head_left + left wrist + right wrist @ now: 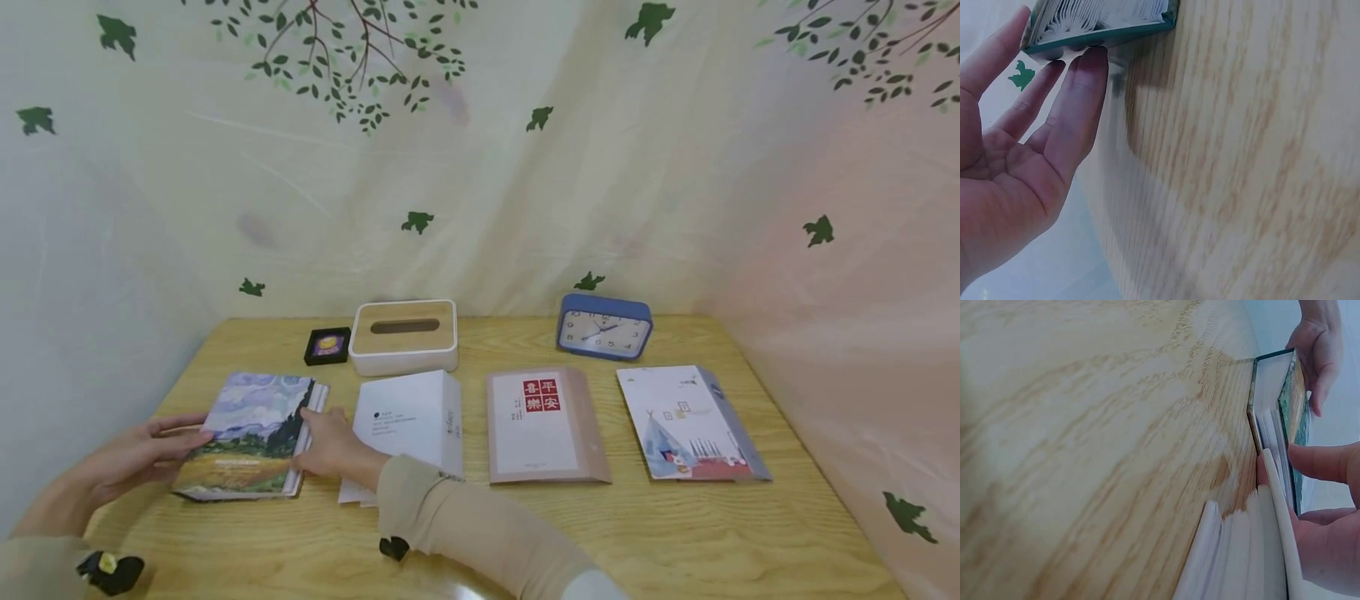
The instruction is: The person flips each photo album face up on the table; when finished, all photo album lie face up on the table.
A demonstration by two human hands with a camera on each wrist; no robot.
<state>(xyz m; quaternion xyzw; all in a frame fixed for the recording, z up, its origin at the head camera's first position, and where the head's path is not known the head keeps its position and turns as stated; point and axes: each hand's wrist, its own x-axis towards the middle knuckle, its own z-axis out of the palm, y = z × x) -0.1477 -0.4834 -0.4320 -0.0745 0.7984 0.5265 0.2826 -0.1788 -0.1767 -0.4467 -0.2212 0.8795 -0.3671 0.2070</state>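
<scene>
A hardcover book (251,425) with a painted landscape on its cover lies at the left of the table, between both hands. At its left side, my left hand (123,462) holds it with the thumb on the cover; in the left wrist view the other fingertips (1092,59) touch its spine. My right hand (337,448) grips the page side, thumb over the cover's edge. Seen from the right wrist, the book's (1300,419) covers stand slightly apart at the near end. A white book (408,421) lies just right of it, partly behind my right hand.
Farther right lie a pinkish-brown book (551,454) with red characters and a white illustrated book (675,408). Along the back stand a small black-framed item (327,346), a white tissue box (405,358) with a wooden top and a blue alarm clock (605,329). A leaf-patterned curtain (480,183) encloses the table.
</scene>
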